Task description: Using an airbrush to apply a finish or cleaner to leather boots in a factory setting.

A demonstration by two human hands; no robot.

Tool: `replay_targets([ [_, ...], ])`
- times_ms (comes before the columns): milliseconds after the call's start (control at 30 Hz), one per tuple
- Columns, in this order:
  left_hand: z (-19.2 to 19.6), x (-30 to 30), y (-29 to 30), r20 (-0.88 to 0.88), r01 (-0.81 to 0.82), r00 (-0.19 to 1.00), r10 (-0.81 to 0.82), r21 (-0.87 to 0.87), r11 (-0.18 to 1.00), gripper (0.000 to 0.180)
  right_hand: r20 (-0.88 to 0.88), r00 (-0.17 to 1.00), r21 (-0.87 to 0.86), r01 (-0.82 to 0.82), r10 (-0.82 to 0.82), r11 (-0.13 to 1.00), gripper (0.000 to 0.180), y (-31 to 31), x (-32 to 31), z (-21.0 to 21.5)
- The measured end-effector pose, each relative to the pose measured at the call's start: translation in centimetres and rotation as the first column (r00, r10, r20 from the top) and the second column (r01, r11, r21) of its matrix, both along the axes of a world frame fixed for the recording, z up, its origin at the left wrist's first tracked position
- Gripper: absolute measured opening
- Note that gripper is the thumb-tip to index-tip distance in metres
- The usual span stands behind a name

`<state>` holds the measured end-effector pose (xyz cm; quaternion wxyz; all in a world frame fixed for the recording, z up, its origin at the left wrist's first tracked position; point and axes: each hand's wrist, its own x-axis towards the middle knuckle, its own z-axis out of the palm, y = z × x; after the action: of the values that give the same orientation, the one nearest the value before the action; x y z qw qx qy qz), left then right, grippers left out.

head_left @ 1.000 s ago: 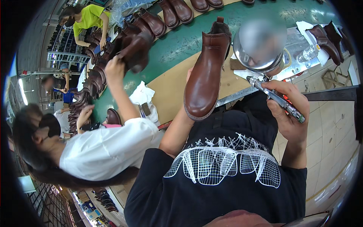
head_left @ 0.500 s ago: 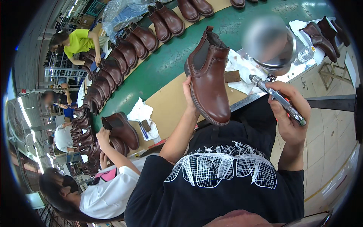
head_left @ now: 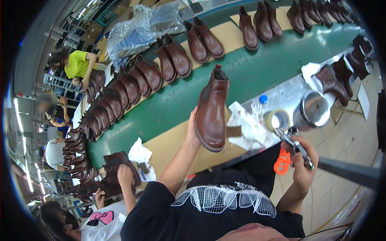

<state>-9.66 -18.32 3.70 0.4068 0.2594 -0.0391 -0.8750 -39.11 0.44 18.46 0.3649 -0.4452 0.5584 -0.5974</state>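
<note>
My left hand [head_left: 192,130] is closed round the sole and heel side of a brown leather Chelsea boot [head_left: 213,116]. The boot is held up over the bench, its pull tab at the top and its toe pointing toward me. In my right hand [head_left: 304,164] is a metal spray gun [head_left: 286,139], its nozzle end near a roll of tape [head_left: 277,119]. An orange coiled hose [head_left: 281,162] hangs beside the gun. Between boot and gun lie a brown block [head_left: 233,131] and crumpled white paper [head_left: 251,130] on the bench.
A shiny metal pot [head_left: 311,110] and a clear bottle with a blue cap [head_left: 263,99] stand at the right. Across the green conveyor [head_left: 161,108] run rows of brown boots [head_left: 173,60]. At the left, a co-worker in white [head_left: 106,225] handles another boot [head_left: 118,170].
The whole view has shifted, showing more of the conveyor. Held boot and spray gun both appear lower and further left, still apart. The orange hose has come into clearer sight.
</note>
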Motion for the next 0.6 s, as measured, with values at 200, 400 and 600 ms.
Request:
replay_targets([
  [200, -0.6, -5.3, -10.5, -0.069, 0.127, 0.990, -0.125, 0.027, 0.992, 0.051, -0.019, 0.995, 0.094, 0.102, -0.100, 0.990, 0.052, -0.7, -3.2, -1.2],
  [400, -4.3, -13.2, -28.8, -0.017, -0.023, 1.000, 0.020, -0.163, 0.986, 0.070, -0.146, 0.986, 0.184, 0.106, -0.079, 0.977, 0.052, -2.4, -4.6, -2.6],
  [600, -10.8, -17.9, -31.0, 0.265, 0.044, 0.963, -0.049, 0.024, 0.999, 0.100, -0.178, 0.982, 0.191, 0.102, -0.068, 0.976, 0.054, -3.5, -4.9, -3.8],
])
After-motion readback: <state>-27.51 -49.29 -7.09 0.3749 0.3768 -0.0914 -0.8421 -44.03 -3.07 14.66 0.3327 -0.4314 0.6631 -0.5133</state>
